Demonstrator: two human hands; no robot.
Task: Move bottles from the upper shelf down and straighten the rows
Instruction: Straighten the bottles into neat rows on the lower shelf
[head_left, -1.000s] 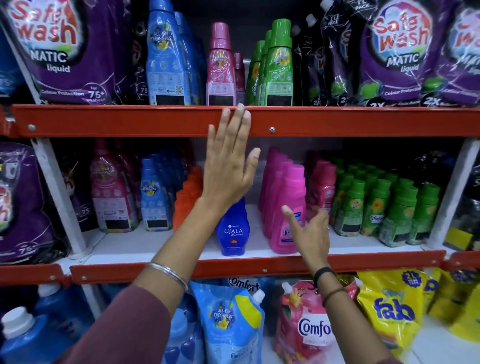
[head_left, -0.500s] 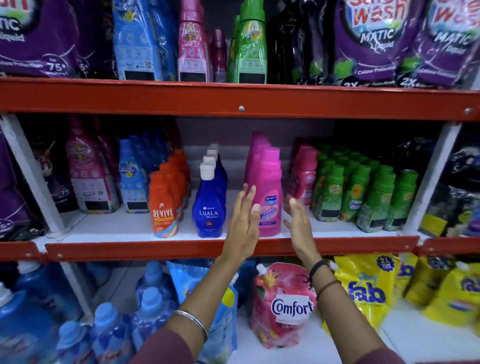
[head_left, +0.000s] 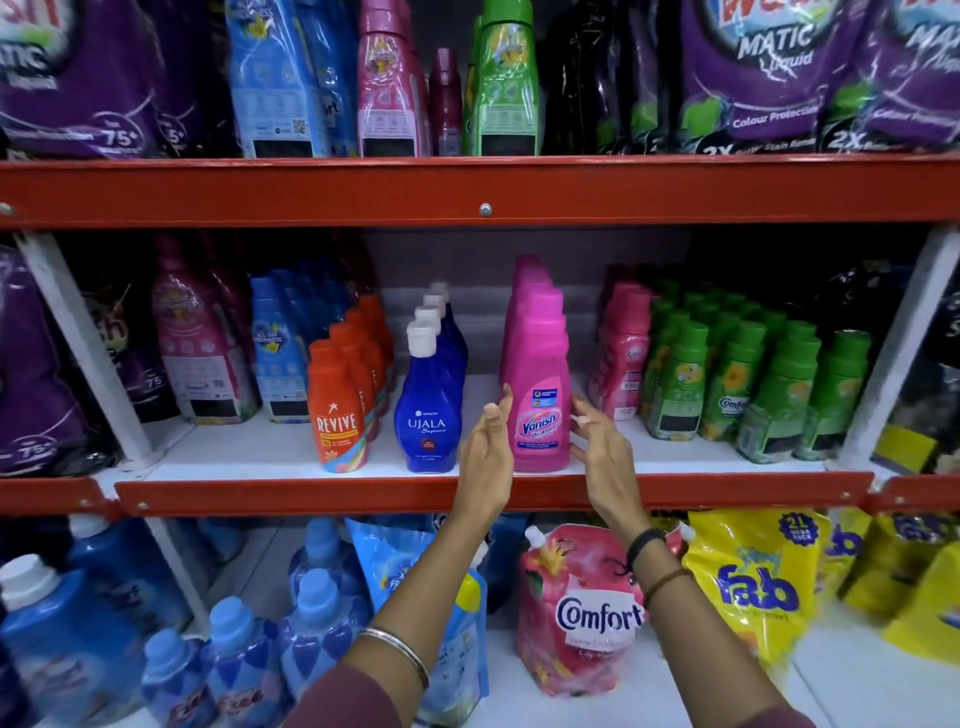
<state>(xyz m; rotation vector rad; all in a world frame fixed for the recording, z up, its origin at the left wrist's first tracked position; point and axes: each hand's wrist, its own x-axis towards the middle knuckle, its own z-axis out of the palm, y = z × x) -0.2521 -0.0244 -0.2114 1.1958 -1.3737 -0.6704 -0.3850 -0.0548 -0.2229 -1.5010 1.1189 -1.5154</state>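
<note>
Flanking the front Vanish bottle (head_left: 540, 395) near the shelf lip (head_left: 363, 496), left hand (head_left: 485, 457) and right hand (head_left: 602, 452) stayed apart, fingers spread, neither gripping.

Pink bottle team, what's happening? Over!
Left hand and right hand open, flanking front pink bottle. Not gripped yet. Blue bottle close on left.

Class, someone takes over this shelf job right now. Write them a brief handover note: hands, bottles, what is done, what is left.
Left hand and right hand: open, empty, flanking the front pink Vanish bottle on the middle shelf; contact unclear, no grip closed.
Done: Vanish, Ujala and Revive rows stand in lines.
Left: blue, pink, maroon and green bottles on the upper shelf to bring down.
</note>
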